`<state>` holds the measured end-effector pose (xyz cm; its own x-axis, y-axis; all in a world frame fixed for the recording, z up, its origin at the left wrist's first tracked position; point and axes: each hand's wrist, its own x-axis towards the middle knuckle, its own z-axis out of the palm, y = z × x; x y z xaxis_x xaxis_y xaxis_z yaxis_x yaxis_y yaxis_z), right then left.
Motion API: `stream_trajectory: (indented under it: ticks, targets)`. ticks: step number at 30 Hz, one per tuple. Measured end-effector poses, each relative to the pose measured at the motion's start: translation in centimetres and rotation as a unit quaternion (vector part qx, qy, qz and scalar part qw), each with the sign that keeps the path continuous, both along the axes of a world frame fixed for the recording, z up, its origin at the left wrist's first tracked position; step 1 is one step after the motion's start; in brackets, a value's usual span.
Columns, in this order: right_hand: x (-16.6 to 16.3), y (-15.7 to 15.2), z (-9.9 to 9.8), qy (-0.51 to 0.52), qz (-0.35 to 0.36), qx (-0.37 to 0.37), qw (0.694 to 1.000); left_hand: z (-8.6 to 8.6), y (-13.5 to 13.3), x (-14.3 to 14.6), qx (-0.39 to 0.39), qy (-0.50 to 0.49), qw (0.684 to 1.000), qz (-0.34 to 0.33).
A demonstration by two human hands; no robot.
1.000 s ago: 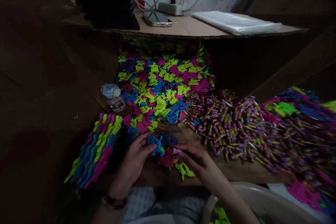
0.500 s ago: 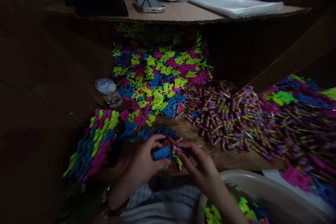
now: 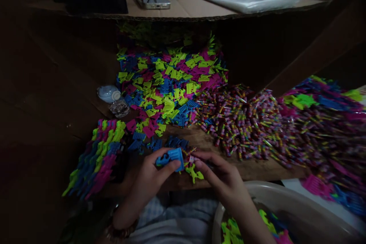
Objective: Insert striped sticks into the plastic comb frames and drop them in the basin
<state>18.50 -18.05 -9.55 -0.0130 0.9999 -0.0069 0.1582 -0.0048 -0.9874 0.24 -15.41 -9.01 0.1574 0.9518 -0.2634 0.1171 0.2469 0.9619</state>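
Head camera view, looking down over a dim workbench with a brown wooden top (image 3: 263, 170). A person's two bare hands meet near the front edge. The left hand (image 3: 150, 175) has its thumb and fingers clamped on a flat, bright blue plastic piece (image 3: 175, 155), which has a ridged panel at one end and a curly, figure-like shape at the other; the ridged end faces right. Just beside it, the right hand (image 3: 227, 175) pinches a small pink printed item (image 3: 193, 159) between thumb and fingertips. Whether the two held things touch, I cannot tell. Under the right fingertips lies a yellow-green plastic figure-shaped piece (image 3: 194, 174), and just beyond the hands are loose dark blue plastic pieces (image 3: 154, 143).

Farther back spreads a large heap of yellow-green, magenta and blue plastic pieces (image 3: 168, 80). To its right is a wide heap of small, shiny, multicoloured sticks (image 3: 240, 122). On the left stand neat slanting rows of nested coloured plastic pieces (image 3: 105, 146), with a clear bottle with a pale blue top (image 3: 108, 93) behind them. At lower right, a pale round basin (image 3: 271, 186) holds more coloured pieces. Across the top, a cardboard shelf (image 3: 187, 9) carries a phone (image 3: 156, 6) and a stack of whitish plastic film (image 3: 248, 0).
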Motion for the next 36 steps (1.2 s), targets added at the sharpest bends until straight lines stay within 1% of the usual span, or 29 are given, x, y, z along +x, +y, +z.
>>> stream_trajectory:
  ticks: [4,6,9,11,14,16,18,20,22,26,28,30,33,36]
  targets:
    - [-0.2,0.0,-0.2,0.039,0.004,-0.015,0.999,0.1,0.0,0.1,-0.026,-0.040,0.999,0.002]
    - [-0.3,-0.3,-0.1,0.011,0.001,0.001,1.000,0.1,0.1,0.0,-0.031,-0.042,0.999,0.011]
    - [-0.7,-0.8,0.1,-0.082,-0.013,0.061,0.995,0.1,0.0,0.1,-0.015,-0.015,1.000,0.010]
    - [-1.0,-1.3,0.0,-0.148,-0.027,0.126,0.981,0.1,-0.1,0.3,0.011,0.005,1.000,0.002]
    - [-1.7,-2.0,-0.4,-0.230,-0.050,0.219,0.947,0.3,-0.4,0.7,0.073,0.013,0.997,0.006]
    - [-2.1,-2.4,-0.8,-0.272,-0.064,0.245,0.928,0.3,-0.5,0.7,0.109,0.013,0.994,0.005]
    - [-2.4,-2.7,-0.9,-0.290,-0.069,0.249,0.921,0.2,-0.6,0.4,0.129,0.010,0.991,-0.020]
    - [-2.4,-2.9,-0.8,-0.276,-0.062,0.240,0.929,0.1,-0.5,-0.1,0.127,-0.003,0.990,-0.058]
    - [-2.2,-2.8,-0.6,-0.243,-0.043,0.218,0.944,0.1,-0.4,-0.7,0.111,-0.022,0.990,-0.090]
    - [-1.5,-2.4,-0.1,-0.182,0.006,0.145,0.973,-0.2,-0.2,-1.4,0.059,-0.060,0.988,-0.129]
    - [-1.1,-2.0,-0.2,-0.162,0.034,0.110,0.980,-0.8,-0.2,-1.5,0.028,-0.082,0.988,-0.129]
    - [-0.7,-1.4,-0.6,-0.145,0.067,0.074,0.984,-1.8,-0.1,-1.6,-0.001,-0.089,0.988,-0.125]
    - [-0.3,-0.3,-1.6,-0.098,0.123,-0.001,0.988,-3.7,0.2,-1.5,-0.029,-0.058,0.991,-0.117]
    - [-0.4,0.4,-2.5,-0.041,0.127,-0.055,0.990,-4.6,0.6,-1.1,-0.034,-0.052,0.993,-0.096]
